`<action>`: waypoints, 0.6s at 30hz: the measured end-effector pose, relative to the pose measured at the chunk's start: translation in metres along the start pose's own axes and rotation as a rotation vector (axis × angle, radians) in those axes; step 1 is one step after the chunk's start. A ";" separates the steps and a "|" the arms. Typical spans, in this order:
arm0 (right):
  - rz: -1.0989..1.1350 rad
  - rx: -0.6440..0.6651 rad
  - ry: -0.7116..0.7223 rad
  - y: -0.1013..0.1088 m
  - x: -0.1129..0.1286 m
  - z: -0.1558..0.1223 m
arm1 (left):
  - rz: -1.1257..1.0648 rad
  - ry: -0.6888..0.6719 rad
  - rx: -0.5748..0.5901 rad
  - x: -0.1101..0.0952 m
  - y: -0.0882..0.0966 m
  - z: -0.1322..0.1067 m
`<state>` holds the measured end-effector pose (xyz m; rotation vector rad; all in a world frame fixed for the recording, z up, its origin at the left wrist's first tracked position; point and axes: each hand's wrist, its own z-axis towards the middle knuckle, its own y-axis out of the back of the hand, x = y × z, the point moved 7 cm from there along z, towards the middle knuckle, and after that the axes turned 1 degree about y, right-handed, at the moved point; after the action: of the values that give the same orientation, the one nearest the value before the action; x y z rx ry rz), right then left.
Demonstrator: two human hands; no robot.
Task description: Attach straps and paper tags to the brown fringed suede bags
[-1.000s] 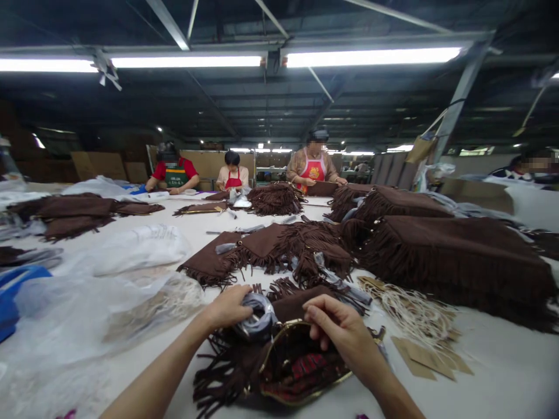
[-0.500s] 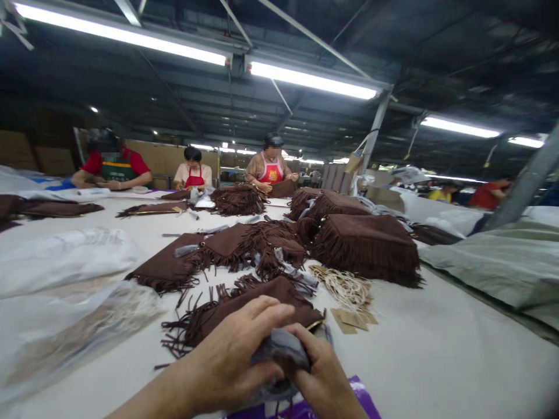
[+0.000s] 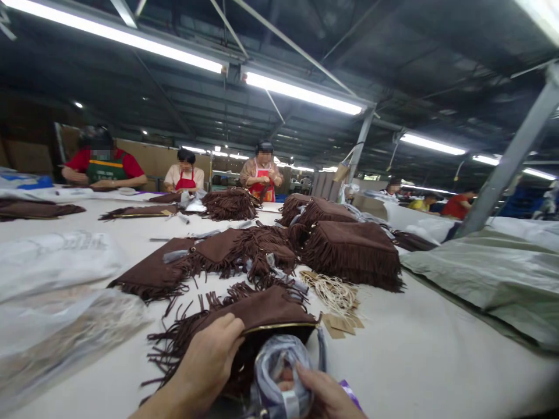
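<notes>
A brown fringed bag (image 3: 275,305) lies in front of me, its gold-coloured zip parted along the near edge. My left hand (image 3: 209,355) is closed on that edge, fingers on top of the fabric. In my right hand (image 3: 325,393) is a coiled strap (image 3: 266,361) wrapped in greyish clear plastic, held at the bag's mouth. Some right fingers show through the middle of the coil. Beside the zip's right end hangs a plastic-wrapped strip (image 3: 322,349). A bit of purple material (image 3: 349,393) shows behind my right hand.
More fringed bags (image 3: 353,250) are piled beyond. White strings (image 3: 334,294) and brown card tags (image 3: 338,326) lie to the right. Plastic bags (image 3: 56,256) cover the left, and a greenish sheet (image 3: 489,285) the right. Several people, one in a red apron (image 3: 264,180), work further back.
My left hand has moved from the wrapped coil to the bag's edge, and the bag's mouth now gapes. The coil stays in my right hand, turned to show its ring shape.
</notes>
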<state>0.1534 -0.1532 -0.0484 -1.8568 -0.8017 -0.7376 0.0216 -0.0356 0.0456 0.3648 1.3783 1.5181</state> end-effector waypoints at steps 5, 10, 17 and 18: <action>-0.153 -0.120 0.322 -0.029 0.037 0.037 | 0.120 -0.118 -0.057 -0.006 0.006 -0.009; -0.759 -0.329 0.668 -0.036 0.058 0.060 | 0.216 -0.130 0.100 -0.001 -0.014 -0.008; -1.240 -0.190 0.561 0.003 0.078 0.025 | 0.104 -0.053 0.407 0.003 -0.018 -0.020; -1.289 -0.225 0.555 0.016 0.089 0.018 | 0.087 -0.043 0.422 0.000 -0.013 -0.020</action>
<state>0.2224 -0.1232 0.0050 -0.9967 -1.5366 -2.0739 0.0119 -0.0491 0.0282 0.7211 1.6648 1.2716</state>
